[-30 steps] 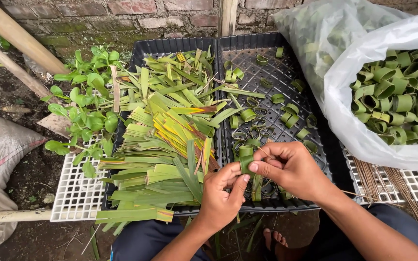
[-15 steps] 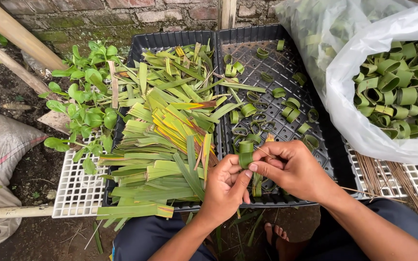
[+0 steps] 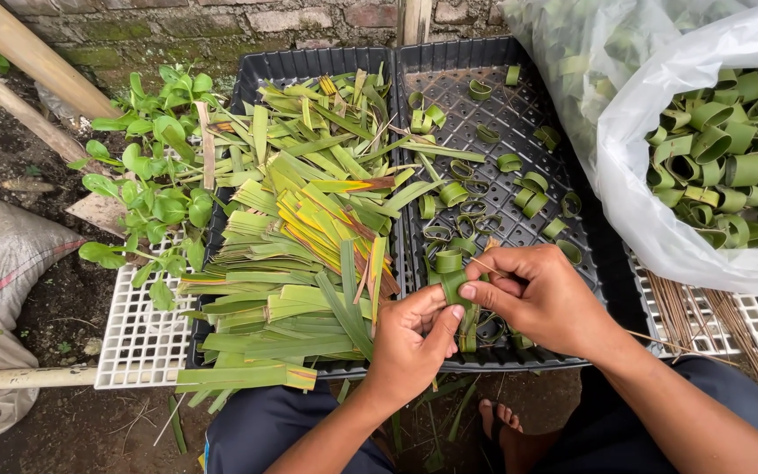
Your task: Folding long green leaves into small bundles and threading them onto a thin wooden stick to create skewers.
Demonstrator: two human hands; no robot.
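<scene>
Head view shows both hands meeting over the near edge of the right black tray (image 3: pixel 519 114). A folded green leaf strip (image 3: pixel 454 285) stands roughly upright between them, its long axis running away from the person. Left hand (image 3: pixel 414 338) pinches its lower part from below-left; right hand (image 3: pixel 537 298) closes its grip on the strip's right side, holding a thin stick (image 3: pixel 484 263) at the loop. Flat cut leaves (image 3: pixel 309 237) lie piled left; finished rings fill the white bag (image 3: pixel 660 202) right.
</scene>
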